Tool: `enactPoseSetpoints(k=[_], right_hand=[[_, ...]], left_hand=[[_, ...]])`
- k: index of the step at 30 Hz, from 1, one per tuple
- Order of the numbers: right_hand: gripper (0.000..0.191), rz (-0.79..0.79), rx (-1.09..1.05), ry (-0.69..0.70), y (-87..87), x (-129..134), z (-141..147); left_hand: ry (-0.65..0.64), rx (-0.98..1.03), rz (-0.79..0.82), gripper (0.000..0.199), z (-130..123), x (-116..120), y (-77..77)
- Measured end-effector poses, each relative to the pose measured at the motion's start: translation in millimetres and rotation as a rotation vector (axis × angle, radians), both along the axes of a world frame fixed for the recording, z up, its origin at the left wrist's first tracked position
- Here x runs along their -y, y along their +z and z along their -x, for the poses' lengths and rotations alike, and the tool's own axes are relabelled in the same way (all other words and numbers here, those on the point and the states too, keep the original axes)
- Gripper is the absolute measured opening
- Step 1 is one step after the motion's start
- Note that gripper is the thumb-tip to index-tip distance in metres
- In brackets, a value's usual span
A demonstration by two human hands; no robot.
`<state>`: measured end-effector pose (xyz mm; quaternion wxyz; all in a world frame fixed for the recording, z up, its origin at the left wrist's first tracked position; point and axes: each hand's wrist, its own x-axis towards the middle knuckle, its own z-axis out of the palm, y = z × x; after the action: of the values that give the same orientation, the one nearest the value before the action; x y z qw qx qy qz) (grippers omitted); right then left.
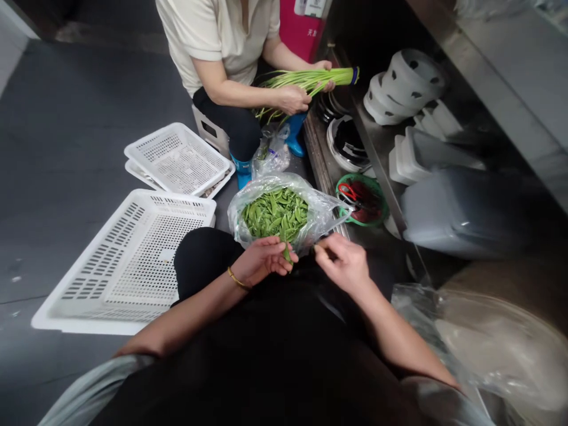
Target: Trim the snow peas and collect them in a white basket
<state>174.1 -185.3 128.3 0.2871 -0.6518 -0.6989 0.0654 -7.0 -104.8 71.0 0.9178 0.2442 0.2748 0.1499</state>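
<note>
Green pea pods point(275, 212) fill an open clear plastic bag point(316, 208) in front of my knees. My left hand point(269, 258), with a gold bracelet on its wrist, pinches one green pod point(286, 248) at the near edge of the bag. To the right of it, a small gap away, my right hand point(341, 260) has its fingers curled together. Whatever lies between those fingertips is too small and dark to name.
White perforated baskets point(57, 302) lie on the floor at the left. Across from me a seated person point(222, 41) holds long green stalks point(310, 77). At the right are a green basket point(377, 219) with red-handled scissors and a shelf of containers point(406, 160).
</note>
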Motion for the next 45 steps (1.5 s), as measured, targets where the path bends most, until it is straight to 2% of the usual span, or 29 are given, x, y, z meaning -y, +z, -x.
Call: enactPoseSetpoints(k=[3,5,8,11,12,15,17,19,21,22,24,25,26,28,30,32,34,37,39,41,43,45], right_hand=[[0.019,0.042,-0.107,0.027,19.2,22.2,-25.0],[0.020,0.114,-0.143,0.060,24.7,35.0,-42.2],[0.012,0.235,-0.217,0.113,19.2,43.5,-54.2],[0.033,0.315,-0.302,0.223,4.0,38.4,-38.0],[0.033,0.321,-0.297,0.280,-1.5,35.0,-27.9],[0.019,0.292,-0.154,0.448,-15.5,26.3,-0.1],[0.027,0.258,-0.054,0.517,-22.0,25.8,7.4],[0.029,0.238,-0.008,0.561,-26.1,30.1,5.9],[0.027,0.215,-0.007,0.608,-27.3,36.0,0.7],[0.027,0.188,-0.019,0.619,-26.7,38.2,-1.7],[0.028,0.103,-0.073,0.614,-23.6,39.2,-3.8],[0.029,0.050,-0.115,0.597,-21.5,37.7,-3.2],[0.030,-0.005,-0.163,0.568,-19.5,35.1,-1.3],[0.030,-0.113,-0.253,0.482,-17.4,27.9,5.8],[0.029,-0.212,-0.285,0.377,-19.6,20.8,15.3],[0.027,-0.271,-0.255,0.321,-25.6,17.5,22.7],[0.023,-0.260,-0.226,0.313,-32.3,19.9,21.7],[0.022,-0.144,-0.229,0.287,-35.7,31.3,-3.9],[0.023,0.042,-0.167,0.309,-32.0,38.1,-32.8],[0.020,0.321,0.012,0.342,-25.7,38.8,-59.3],[0.026,0.534,0.228,0.309,-20.8,30.1,-71.9],[0.026,0.551,0.372,0.215,-21.7,11.4,-65.3]], left_hand=[[0.182,-0.065,-0.112,0.023,5.4,3.5,4.5],[0.276,-0.104,-0.208,0.024,9.5,10.9,9.9],[0.362,-0.176,-0.355,0.027,12.9,27.9,19.0],[0.394,-0.261,-0.500,0.027,12.4,47.1,26.0],[0.384,-0.280,-0.541,0.027,12.1,52.9,27.9],[0.312,-0.362,-0.712,0.026,14.4,66.0,33.7],[0.326,-0.518,-0.982,0.025,19.0,70.3,38.8],[0.313,-0.686,-1.346,0.025,23.6,70.9,44.2],[0.122,-0.704,-1.625,0.022,25.2,68.9,48.1],[-0.031,-0.657,-1.677,0.016,24.4,67.4,49.0],[-0.281,-0.534,-1.597,0.017,19.6,65.2,48.5],[-0.325,-0.475,-1.488,0.022,16.0,64.9,47.4],[-0.313,-0.413,-1.349,0.025,11.8,65.4,45.8],[-0.167,-0.253,-1.037,0.027,2.4,68.4,41.5],[0.060,-0.114,-0.757,0.028,-6.4,71.6,36.4],[0.267,-0.095,-0.549,0.027,-11.2,71.5,31.6],[0.431,-0.172,-0.417,0.027,-9.1,65.6,27.9],[0.619,-0.255,-0.335,0.028,6.0,49.8,24.4],[0.684,-0.234,-0.309,0.029,18.4,40.0,22.6],[0.667,-0.197,-0.295,0.027,27.5,33.9,20.7],[0.600,-0.168,-0.292,0.022,31.1,31.9,19.1],[0.524,-0.133,-0.258,0.016,29.9,32.8,18.2]])
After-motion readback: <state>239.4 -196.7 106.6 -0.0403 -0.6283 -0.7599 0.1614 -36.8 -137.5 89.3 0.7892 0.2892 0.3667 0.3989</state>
